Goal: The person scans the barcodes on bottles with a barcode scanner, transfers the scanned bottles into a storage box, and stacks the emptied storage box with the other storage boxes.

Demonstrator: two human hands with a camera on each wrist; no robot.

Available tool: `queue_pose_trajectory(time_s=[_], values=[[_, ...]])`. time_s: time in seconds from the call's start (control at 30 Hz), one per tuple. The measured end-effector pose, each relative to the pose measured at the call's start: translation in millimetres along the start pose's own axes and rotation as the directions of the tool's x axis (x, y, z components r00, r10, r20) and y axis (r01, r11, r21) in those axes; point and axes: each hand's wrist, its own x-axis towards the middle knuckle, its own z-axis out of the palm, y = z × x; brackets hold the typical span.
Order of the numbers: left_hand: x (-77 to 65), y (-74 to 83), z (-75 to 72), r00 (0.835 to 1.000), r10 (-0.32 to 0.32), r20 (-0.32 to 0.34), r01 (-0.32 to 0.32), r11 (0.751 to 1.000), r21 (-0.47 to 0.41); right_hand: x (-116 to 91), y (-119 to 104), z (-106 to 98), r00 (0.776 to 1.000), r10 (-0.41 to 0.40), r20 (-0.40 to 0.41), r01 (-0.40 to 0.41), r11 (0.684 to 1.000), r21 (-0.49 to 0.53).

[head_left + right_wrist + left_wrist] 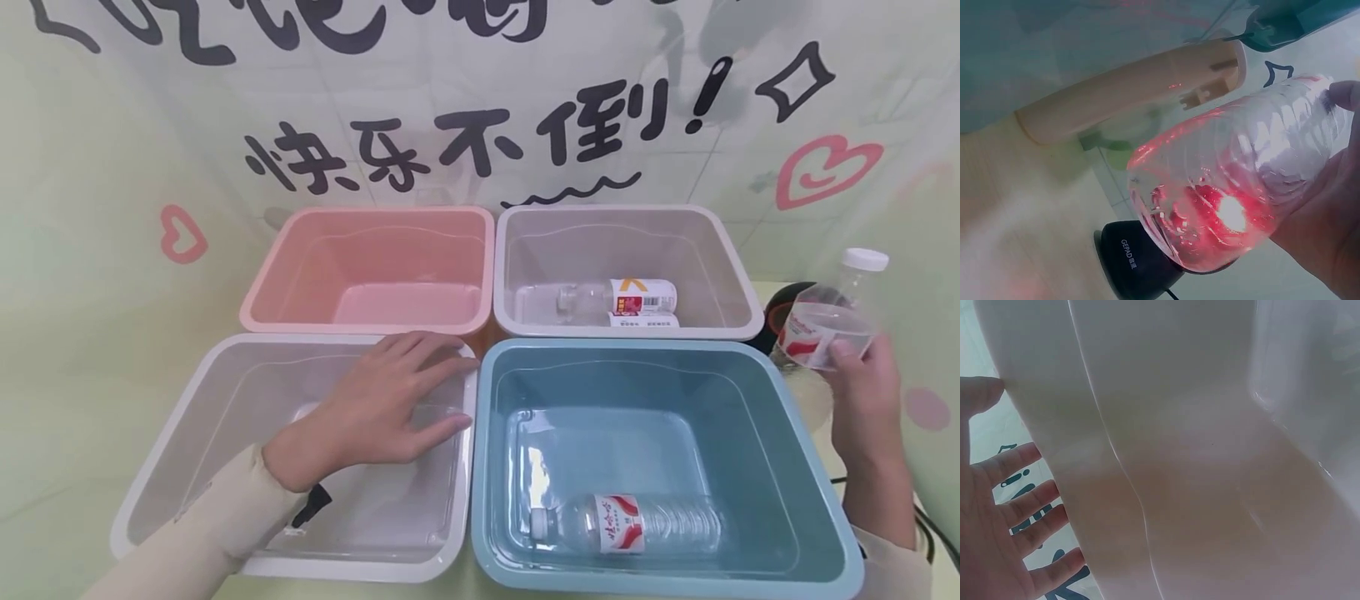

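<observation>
My right hand (870, 400) grips a clear plastic bottle (810, 333) with a white cap and a red-and-white label, out to the right of the blue bin (615, 383). In the right wrist view, red light glows through the base of that bottle (1222, 181), close to a black scanner (1138, 256). My left hand (382, 404) reaches over the white bin (202, 450), fingers spread, with its fingertips at the right rim. Nothing is held in it. A similar labelled bottle (622, 523) lies on its side in the blue bin.
Behind stand a pink bin (375, 250) and a greyish bin (600, 246); the greyish one has white-labelled bottles (641, 296) lying inside. The bins sit close together. Dark cables (933, 525) run along the right edge. A printed sheet (450, 92) hangs behind.
</observation>
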Motion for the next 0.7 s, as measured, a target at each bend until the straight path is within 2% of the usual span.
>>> queue_pose_trajectory(time_s=[0.17,0.27,0.57,0.7], values=[[-0.3,1.0,-0.7,1.000,0.004,0.003,-0.004,1.000,0.003,-4.0,1.6,5.4,0.997,-0.026,-0.070,0.019,0.995,-0.100],[-0.5,1.0,-0.7,1.000,0.004,0.002,-0.004,1.000,0.005,-4.5,1.2,8.5,0.996,-0.035,-0.085,0.024,0.991,-0.130],[-1.8,0.0,-1.0,1.000,-0.002,-0.002,0.002,1.000,0.004,-5.5,0.6,10.6,0.997,-0.036,-0.066,0.021,0.975,-0.219],[-2.6,0.2,-2.1,1.000,-0.010,0.002,0.010,1.000,0.002,-6.3,0.8,11.6,0.998,-0.041,-0.050,0.029,0.976,-0.215]])
